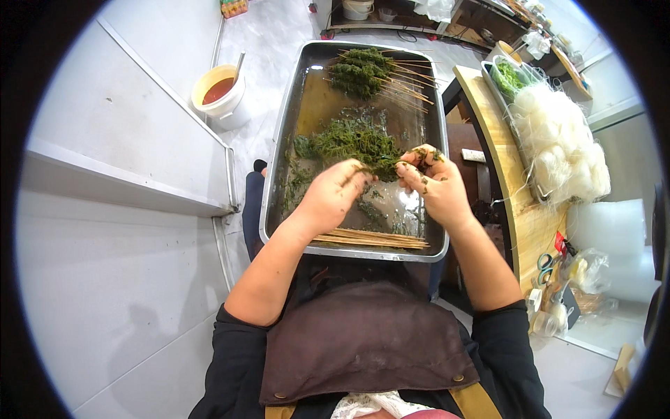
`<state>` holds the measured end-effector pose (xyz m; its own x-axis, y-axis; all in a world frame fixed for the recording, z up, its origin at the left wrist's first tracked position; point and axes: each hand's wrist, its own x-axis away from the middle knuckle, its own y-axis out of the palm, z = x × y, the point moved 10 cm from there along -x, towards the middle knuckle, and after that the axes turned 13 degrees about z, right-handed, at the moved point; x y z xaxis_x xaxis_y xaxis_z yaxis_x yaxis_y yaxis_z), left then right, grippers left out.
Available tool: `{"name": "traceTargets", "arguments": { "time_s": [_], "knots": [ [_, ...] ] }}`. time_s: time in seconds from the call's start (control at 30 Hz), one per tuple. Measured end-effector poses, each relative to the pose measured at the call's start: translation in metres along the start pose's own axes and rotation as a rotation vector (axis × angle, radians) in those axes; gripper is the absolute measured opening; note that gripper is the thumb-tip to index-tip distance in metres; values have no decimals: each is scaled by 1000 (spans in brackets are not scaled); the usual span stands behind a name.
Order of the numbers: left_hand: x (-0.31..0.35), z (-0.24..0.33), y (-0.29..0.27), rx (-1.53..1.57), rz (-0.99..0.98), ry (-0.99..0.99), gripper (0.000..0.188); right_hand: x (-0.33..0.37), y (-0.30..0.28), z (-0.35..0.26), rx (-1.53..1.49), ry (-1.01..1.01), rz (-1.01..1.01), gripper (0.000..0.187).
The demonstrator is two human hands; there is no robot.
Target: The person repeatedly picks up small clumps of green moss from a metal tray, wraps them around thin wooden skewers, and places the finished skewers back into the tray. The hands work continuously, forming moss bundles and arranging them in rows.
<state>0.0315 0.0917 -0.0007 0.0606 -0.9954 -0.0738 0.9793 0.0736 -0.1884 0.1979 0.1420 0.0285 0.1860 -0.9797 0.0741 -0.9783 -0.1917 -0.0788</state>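
My left hand (336, 194) and my right hand (438, 183) meet over a deep metal tray (270, 202). Both have their fingers pinched on a small bunch of wet, dark green leaves (383, 167) between them; whether a skewer runs through it I cannot tell. Bits of leaf stick to my right fingers. Just beyond lies a loose pile of leafy greens (349, 142). Several finished-looking skewers of packed greens (359, 73) rest at the tray's far end, sticks pointing right. Along the near edge, below my left wrist, lie bare bamboo skewers (373, 239).
A white bucket (227, 112) of reddish-orange liquid with a handle in it stands left of the tray. To the right, a wooden table (513, 174) carries a tray piled with white noodle-like bundles (558, 140), some bright greens (509, 77) and scissors (545, 267). A white wall (125, 105) borders the left.
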Motion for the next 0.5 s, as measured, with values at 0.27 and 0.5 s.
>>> {"name": "traceTargets", "arguments": {
  "time_s": [0.27, 0.5],
  "knots": [
    [4, -51, 35, 1251, 261, -454, 32, 22, 42, 15, 367, -567, 276, 21],
    [-14, -33, -28, 888, 426, -323, 22, 12, 24, 34, 416, -364, 93, 17]
  ]
}}
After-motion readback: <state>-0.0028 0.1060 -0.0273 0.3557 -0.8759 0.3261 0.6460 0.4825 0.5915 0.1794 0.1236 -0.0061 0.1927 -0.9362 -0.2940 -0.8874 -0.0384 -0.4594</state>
